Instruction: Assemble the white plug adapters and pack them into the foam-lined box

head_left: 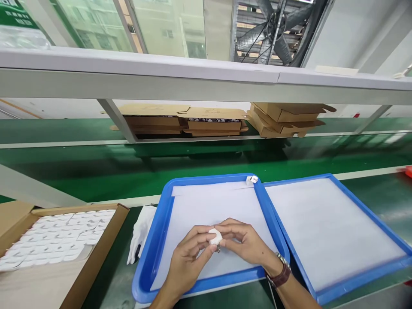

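My left hand (189, 258) and my right hand (246, 241) meet over the near middle of a blue tray (167, 201). Between their fingertips they pinch a small white piece (215, 236) with a rounded top and a bit of metal showing at its lower edge. Fingers cover its sides, so its exact kind does not show. A similar small white piece with shiny metal (252, 180) rests at the tray's far right corner. White sheeting (209, 206) lines the tray.
On the right, a second blue-rimmed tray (363, 274) holds a white sheet. An open cardboard box (103, 244) of white pieces stands left, beside a white glove (143, 227). Cardboard boxes (289, 118) lie beyond, under a shelf beam (193, 83). A large fan (273, 30) is behind.
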The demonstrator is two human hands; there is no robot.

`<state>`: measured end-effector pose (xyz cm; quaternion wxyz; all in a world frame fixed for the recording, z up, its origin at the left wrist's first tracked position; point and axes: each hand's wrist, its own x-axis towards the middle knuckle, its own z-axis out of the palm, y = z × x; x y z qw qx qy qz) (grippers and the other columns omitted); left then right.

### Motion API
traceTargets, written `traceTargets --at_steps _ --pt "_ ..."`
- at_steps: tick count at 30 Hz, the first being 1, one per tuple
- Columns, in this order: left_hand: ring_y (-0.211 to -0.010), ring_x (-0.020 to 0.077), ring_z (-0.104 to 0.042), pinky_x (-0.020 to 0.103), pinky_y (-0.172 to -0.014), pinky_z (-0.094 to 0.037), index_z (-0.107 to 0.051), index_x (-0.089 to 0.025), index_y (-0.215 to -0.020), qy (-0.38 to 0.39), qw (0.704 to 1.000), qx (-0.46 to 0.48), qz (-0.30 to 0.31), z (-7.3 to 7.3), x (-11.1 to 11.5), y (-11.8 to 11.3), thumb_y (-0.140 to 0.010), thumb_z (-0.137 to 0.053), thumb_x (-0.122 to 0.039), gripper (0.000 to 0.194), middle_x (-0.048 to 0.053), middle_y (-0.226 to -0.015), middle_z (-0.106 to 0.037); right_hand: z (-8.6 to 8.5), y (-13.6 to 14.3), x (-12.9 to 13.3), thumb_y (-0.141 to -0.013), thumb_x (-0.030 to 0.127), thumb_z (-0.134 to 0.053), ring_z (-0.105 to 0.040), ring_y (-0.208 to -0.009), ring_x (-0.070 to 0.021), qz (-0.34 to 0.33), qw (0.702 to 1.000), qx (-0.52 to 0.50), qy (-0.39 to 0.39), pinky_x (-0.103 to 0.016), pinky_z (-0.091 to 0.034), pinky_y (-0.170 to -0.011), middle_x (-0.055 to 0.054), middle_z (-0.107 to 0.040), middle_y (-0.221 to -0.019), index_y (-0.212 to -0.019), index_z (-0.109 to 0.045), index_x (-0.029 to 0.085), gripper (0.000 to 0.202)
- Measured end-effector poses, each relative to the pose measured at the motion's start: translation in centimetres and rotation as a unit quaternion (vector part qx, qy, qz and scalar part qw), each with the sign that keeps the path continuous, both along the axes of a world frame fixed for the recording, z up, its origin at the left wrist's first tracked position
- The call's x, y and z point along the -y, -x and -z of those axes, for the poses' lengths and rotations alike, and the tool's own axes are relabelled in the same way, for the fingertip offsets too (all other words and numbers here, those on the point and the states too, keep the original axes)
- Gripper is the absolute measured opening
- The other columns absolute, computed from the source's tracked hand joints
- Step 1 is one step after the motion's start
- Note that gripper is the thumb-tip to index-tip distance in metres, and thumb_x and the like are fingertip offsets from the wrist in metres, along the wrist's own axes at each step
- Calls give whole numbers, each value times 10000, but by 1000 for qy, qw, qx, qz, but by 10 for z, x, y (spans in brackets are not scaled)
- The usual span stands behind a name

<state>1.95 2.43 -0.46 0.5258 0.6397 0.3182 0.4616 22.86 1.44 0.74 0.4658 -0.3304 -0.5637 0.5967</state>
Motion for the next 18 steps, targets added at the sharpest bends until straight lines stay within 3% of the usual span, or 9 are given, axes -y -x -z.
traceTargets --at_steps 4,8,14,18 --pt "-786 173 -739 327 -710 -667 -755 -271 -1141 -27 1000 -1 11 0 3 -1 -962 -648 -135 249 82 -1121 -663 1 2 1 -945 269 -740 -729 -997 -194 -7 1000 -11 3 -387 -596 -940 -62 -673 -1165 -1275 -734 296 331" --pt "-788 159 -736 309 -715 -663 -749 -286 -1151 -50 999 -1 -7 2 2 -4 -962 -644 -123 271 70 -1129 -669 4 5 3 -948 284 -728 -718 -981 -185 35 999 22 -8 -362 -596 -918 -58 -680 -1097 -1252 -741 271 305" --pt "-1115 253 -722 345 -886 -650 -755 -278 -1188 -16 1000 -9 -7 3 -2 -3 -978 -634 -186 259 105 -1219 -703 11 6 1 -909 375 -759 -709 -1001 -194 76 995 53 28 -376 -584 -934 -47 -669 -1069 -1269 -704 246 386" --pt "-1269 285 -647 391 -997 -614 -692 -294 -1309 12 999 -33 14 4 1 -3 -953 -662 -224 364 119 -1365 -642 14 5 1 -894 461 -755 -705 -961 -199 88 991 73 74 -410 -568 -933 -57 -707 -1097 -1342 -639 236 514"
